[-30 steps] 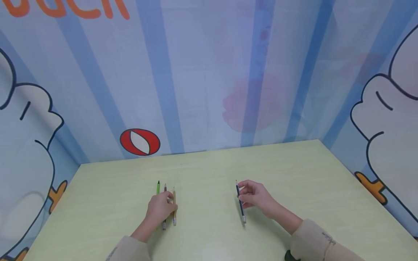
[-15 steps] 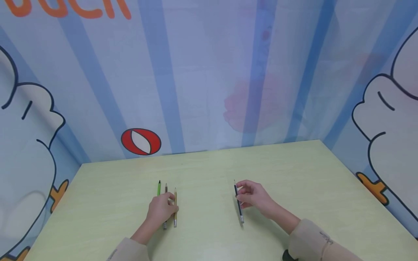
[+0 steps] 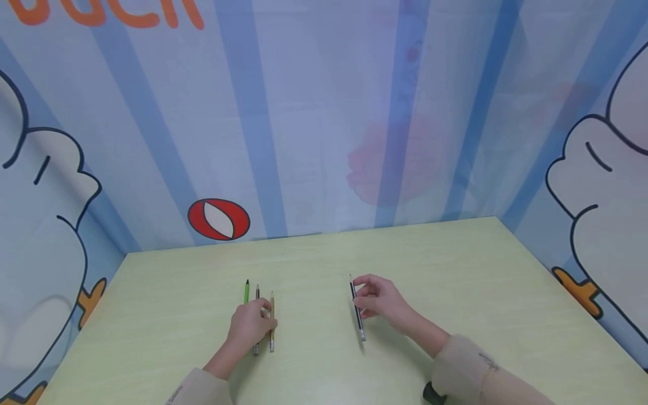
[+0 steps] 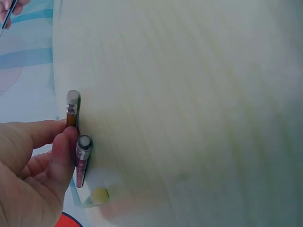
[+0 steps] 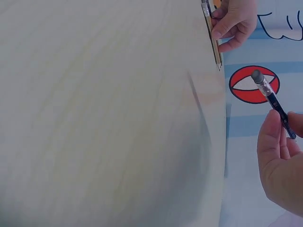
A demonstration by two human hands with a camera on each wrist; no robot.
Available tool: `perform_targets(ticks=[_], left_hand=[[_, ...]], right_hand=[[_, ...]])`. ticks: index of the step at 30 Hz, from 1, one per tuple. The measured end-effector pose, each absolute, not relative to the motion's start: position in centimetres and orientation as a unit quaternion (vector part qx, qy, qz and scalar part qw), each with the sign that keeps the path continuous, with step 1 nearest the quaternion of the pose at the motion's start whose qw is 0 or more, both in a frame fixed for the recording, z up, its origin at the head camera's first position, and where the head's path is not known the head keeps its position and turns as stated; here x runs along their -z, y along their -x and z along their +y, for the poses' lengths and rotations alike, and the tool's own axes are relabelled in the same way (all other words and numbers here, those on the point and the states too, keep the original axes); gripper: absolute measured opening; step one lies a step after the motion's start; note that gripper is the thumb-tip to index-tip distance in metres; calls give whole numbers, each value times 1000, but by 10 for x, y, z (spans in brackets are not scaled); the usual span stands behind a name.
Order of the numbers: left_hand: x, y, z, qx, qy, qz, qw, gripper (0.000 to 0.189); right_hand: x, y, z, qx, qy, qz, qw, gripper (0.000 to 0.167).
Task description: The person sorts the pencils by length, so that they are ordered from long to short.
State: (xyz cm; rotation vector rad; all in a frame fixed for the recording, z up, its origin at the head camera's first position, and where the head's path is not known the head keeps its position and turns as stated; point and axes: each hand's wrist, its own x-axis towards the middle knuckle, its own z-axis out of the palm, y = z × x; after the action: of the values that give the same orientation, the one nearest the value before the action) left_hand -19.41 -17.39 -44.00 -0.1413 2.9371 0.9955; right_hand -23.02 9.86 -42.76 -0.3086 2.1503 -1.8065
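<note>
My left hand point(image 3: 248, 324) pinches a yellow pencil point(image 3: 271, 337) between thumb and finger, low over the table. Just left of it lies a dark reddish pencil point(image 4: 81, 165), partly hidden under the hand in the head view. Furthest left is a green pencil point(image 3: 246, 291), its dark tip pointing away and most of its length covered by the hand. My right hand point(image 3: 383, 302) holds a dark blue pencil point(image 3: 358, 316) between thumb and fingertips, tip away from me and eraser end toward me. In the right wrist view its grey eraser point(image 5: 257, 75) stands out above the fingers.
A pale yellow-green table point(image 3: 314, 264) lies under both hands. Behind it stands a blue striped backdrop point(image 3: 314, 140) with a printed red-and-white ball point(image 3: 219, 219) and white cartoon figures at the sides. A small black object point(image 3: 433, 394) shows by the right cuff.
My right hand has moved left with the dark blue pencil, nearer to the other pencils. The left hand and the pencils by it have stayed almost still.
</note>
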Motion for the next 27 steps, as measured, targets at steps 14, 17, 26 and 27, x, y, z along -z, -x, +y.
perform_targets(ticks=[14, 17, 26, 27], left_hand=[[443, 196, -175, -318, 44, 947, 17, 27], [443, 196, -175, -317, 43, 947, 18, 27], [442, 195, -175, -316, 41, 948, 18, 28], [442, 195, -175, -316, 41, 948, 18, 28]], right_hand=[[421, 242, 55, 655, 92, 733, 156, 35], [419, 244, 46, 659, 92, 731, 153, 36], [418, 248, 21, 667, 91, 725, 148, 39], [419, 248, 19, 666, 90, 726, 149, 39]])
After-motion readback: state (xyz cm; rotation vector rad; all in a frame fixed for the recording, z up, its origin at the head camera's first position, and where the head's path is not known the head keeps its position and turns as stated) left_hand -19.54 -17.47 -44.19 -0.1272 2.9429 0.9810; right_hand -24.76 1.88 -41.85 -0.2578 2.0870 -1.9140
